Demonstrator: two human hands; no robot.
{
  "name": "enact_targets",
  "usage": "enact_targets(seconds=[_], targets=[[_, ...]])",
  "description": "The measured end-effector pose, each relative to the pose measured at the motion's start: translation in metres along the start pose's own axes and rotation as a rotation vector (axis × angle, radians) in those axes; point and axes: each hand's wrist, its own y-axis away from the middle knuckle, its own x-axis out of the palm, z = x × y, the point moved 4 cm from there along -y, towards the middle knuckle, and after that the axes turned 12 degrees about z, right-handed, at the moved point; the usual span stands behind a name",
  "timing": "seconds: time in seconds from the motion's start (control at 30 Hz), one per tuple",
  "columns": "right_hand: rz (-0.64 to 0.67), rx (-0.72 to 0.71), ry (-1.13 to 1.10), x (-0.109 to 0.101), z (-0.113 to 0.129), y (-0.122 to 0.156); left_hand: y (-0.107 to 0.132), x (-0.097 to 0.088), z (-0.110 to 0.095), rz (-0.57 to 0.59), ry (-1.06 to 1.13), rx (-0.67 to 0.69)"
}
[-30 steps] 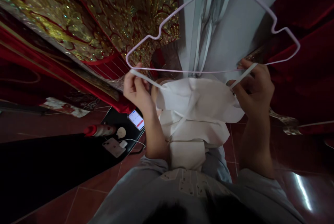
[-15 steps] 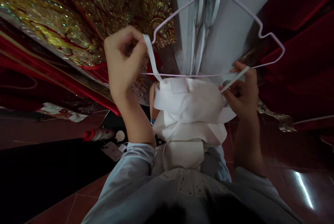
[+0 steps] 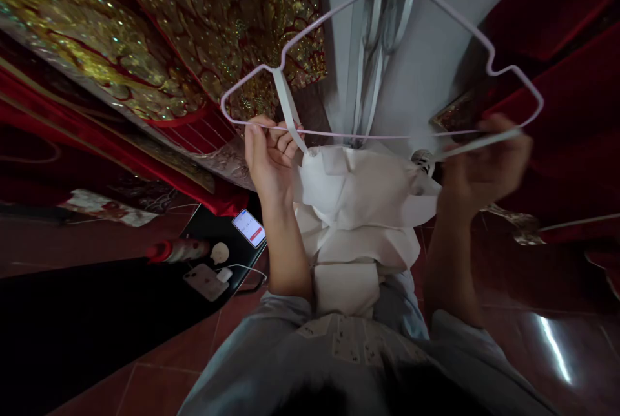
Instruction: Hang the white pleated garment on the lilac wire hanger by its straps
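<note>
A pale pink clothes hanger (image 3: pixel 339 14) hangs in front of me, with a white strappy garment (image 3: pixel 368 187) bunched below its lower bar. The garment's left strap (image 3: pixel 289 103) is looped over the hanger's left notch. My left hand (image 3: pixel 274 161) is at the lower bar beside this strap, thumb and forefinger closed on the bar, the other fingers loosely curled. My right hand (image 3: pixel 484 167), smeared by motion, is at the right end of the hanger. The right strap (image 3: pixel 484 141) is drawn out across its fingers, below the hanger's right notch.
Gold-sequined red clothing (image 3: pixel 159 35) hangs at the left, and dark red cloth (image 3: pixel 571 80) at the right. On a black surface (image 3: pixel 121 312) at lower left are a lit phone (image 3: pixel 248 228), a second phone (image 3: pixel 206 281), a red-capped bottle (image 3: pixel 179 250) and a white charger (image 3: pixel 224 275).
My left hand has let go of the left strap, now over the hanger, and moved down to the lower bar. My right hand has moved right, pulling the right strap outward.
</note>
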Motion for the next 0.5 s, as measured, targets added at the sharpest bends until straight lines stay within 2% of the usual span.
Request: enact_targets(seconds=[0.03,0.07,0.1,0.2,0.3,0.37,0.43,0.5], targets=[[-0.143,-0.05,0.004,-0.013,-0.006,-0.005,0.0,0.001,0.0,-0.014,-0.003,-0.003],[-0.214,-0.088,0.007,-0.024,-0.012,-0.012,0.001,0.002,0.0,-0.027,-0.016,-0.014],[-0.153,-0.069,0.025,-0.031,-0.018,-0.022,0.001,0.003,-0.001,-0.039,-0.036,-0.03],[0.138,0.0,0.045,-0.039,-0.024,-0.057,0.003,0.008,-0.003,-0.073,-0.067,-0.072],[0.378,-0.009,0.123,-0.03,-0.014,-0.086,0.007,0.013,-0.005,-0.129,-0.052,-0.081],[0.48,-0.034,0.205,-0.018,-0.006,-0.098,0.008,0.013,-0.005,-0.154,-0.051,-0.093],[0.411,-0.086,0.236,-0.011,0.001,-0.1,0.009,0.011,-0.002,-0.139,-0.057,-0.106],[0.283,-0.029,0.133,-0.011,0.001,-0.092,0.009,0.01,0.001,-0.094,-0.059,-0.108]])
